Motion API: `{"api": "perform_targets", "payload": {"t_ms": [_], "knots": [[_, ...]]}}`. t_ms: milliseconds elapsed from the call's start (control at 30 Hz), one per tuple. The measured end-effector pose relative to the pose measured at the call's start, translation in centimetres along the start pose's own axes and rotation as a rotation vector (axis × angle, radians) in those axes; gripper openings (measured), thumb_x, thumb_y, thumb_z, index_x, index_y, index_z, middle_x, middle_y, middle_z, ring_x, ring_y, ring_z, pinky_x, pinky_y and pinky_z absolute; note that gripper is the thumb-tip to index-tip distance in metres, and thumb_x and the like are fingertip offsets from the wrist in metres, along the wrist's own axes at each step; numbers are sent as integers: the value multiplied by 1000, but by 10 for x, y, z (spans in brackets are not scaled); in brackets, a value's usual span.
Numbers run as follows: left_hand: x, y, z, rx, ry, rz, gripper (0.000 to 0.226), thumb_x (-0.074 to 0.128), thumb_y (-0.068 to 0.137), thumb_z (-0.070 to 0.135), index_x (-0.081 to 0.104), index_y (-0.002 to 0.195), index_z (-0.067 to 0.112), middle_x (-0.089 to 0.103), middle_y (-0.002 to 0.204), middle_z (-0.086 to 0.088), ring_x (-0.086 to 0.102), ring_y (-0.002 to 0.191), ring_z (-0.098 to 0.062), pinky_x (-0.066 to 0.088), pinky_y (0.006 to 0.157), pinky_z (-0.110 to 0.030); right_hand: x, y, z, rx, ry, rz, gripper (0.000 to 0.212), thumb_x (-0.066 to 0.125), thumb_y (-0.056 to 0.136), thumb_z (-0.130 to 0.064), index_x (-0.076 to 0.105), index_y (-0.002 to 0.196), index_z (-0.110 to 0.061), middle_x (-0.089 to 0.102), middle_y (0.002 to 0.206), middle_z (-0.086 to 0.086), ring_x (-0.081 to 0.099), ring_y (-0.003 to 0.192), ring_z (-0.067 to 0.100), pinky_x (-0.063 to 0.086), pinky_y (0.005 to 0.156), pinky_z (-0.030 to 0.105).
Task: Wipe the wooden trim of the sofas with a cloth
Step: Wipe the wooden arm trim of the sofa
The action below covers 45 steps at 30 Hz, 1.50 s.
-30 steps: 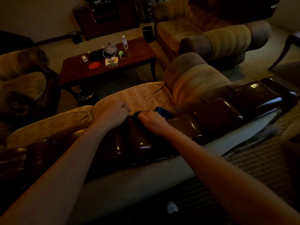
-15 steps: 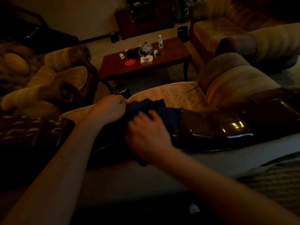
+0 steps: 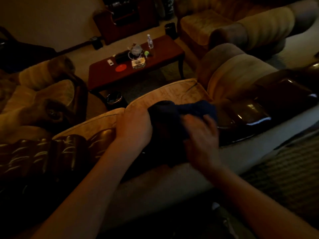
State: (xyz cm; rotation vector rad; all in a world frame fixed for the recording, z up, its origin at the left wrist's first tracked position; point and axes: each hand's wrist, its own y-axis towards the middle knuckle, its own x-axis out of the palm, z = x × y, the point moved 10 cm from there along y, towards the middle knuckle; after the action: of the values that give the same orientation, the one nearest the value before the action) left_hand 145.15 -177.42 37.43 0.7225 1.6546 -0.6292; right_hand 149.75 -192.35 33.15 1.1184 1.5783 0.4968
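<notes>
Two bare hands work at the back of one sofa. The left hand [image 3: 133, 126] rests on the top edge with its fingers curled round one end of the dark blue cloth [image 3: 195, 109], so its grip is holding the cloth. The right hand [image 3: 201, 137] is blurred; it lies on the cloth with fingers that look spread, but if its grip holds the cloth or only presses it, I cannot tell. The one cloth lies bunched over the glossy wooden trim [image 3: 248, 112] of the sofa back, just behind the beige cushion [image 3: 174, 94]. Beyond the sofa stands one dark red counter [image 3: 160, 54] with one clear bottle [image 3: 150, 41], one red round disc [image 3: 121, 68] and some small things too dim to name. One dark bin [image 3: 114, 99] stands beside the counter on the floor. Two more sofas are seen, one at the left [image 3: 43, 94] and one at the far right [image 3: 224, 23].
</notes>
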Motion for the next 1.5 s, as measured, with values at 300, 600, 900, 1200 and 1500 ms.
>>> {"api": "perform_targets", "payload": {"t_ms": [300, 600, 900, 1200, 1500], "knots": [[6, -10, 22, 273, -41, -10, 13, 40, 97, 14, 48, 87, 15, 45, 88, -3, 44, 69, -13, 34, 58, -25, 7, -22, -53, 440, -102, 353, 20, 36, 94, -14, 48, 106, -4, 51, 122, 16, 42, 121, 26, 21, 109, 47], [2, -21, 23, 319, -168, 29, 14, 34, 98, 14, 43, 88, 13, 46, 85, -6, 46, 76, -21, 35, 69, -34, -20, -46, 29, 662, -156, 535, 36, 30, 98, -10, 54, 117, 10, 60, 114, 30, 48, 119, 29, 32, 106, 51], [3, -21, 26, 371, -159, 35, 23, 41, 94, 13, 54, 109, 2, 58, 107, -16, 57, 99, -33, 41, 76, -40, 28, -47, -81, 469, -159, 409, 37, 17, 103, -28, 39, 119, -2, 40, 123, 17, 38, 116, 31, 23, 110, 38], [2, -22, 23, 288, -238, 16, 32, 41, 94, 18, 51, 120, 3, 58, 115, -15, 56, 105, -32, 45, 94, -47, 25, -60, -44, 966, 276, 623, 43, 27, 94, -31, 26, 136, -24, 28, 147, 14, 21, 135, 14, 15, 113, 22], [4, -24, 23, 284, -238, -4, 36, 38, 95, 18, 48, 126, 2, 56, 121, -16, 54, 111, -33, 42, 98, -49, 15, -58, 3, 1016, 44, 332, 51, 53, 82, 10, 37, 129, 20, 34, 135, 40, 35, 127, 48, 25, 105, 62]]}}
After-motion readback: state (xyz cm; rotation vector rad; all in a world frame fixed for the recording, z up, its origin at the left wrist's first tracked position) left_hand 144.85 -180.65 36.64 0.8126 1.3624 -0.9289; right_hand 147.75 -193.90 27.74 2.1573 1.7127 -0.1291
